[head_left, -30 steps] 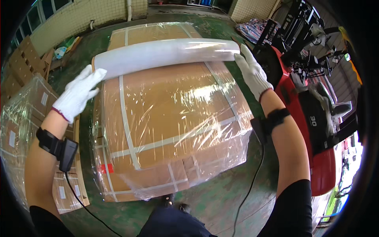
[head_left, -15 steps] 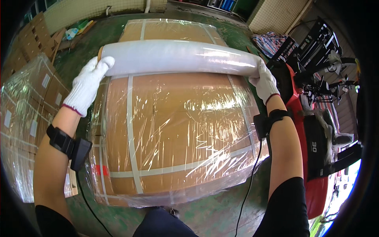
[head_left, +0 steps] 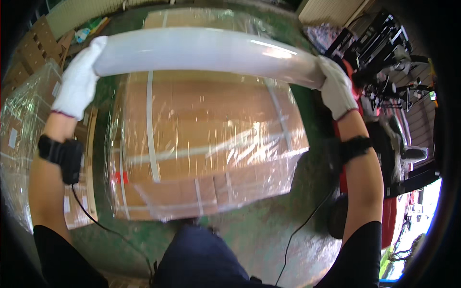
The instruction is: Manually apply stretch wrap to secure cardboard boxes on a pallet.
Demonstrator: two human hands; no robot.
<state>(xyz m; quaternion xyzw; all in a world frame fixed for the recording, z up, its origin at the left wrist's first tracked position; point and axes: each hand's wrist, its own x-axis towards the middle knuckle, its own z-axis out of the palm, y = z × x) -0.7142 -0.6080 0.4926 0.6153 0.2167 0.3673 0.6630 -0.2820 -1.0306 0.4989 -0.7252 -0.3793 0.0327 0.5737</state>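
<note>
Nearest the camera, the person's dark trousers (head_left: 201, 259) fill the lower middle, standing on the green floor (head_left: 269, 240). Both forearms rise from the lower corners, each with a black wrist strap (head_left: 61, 152) and a thin cable trailing down.

Just ahead of the legs stands a stack of cardboard boxes (head_left: 206, 139), bound in white straps and sheathed in clear film that glints along its front edge and top.

Above the stack, a long white film roll (head_left: 206, 50) lies level across the view, hiding the stack's far edge. The left hand (head_left: 77, 84), in a white glove, has its grip closed around the roll's left end; the right hand (head_left: 337, 91), gloved likewise, has its grip closed around the right end.

To the left, another film-wrapped stack (head_left: 21, 129) sits close by. To the right stands a red pallet truck (head_left: 389, 211), with black frames (head_left: 384, 53) beyond it. Farther off, loose cardboard (head_left: 36, 45) lies at the upper left.
</note>
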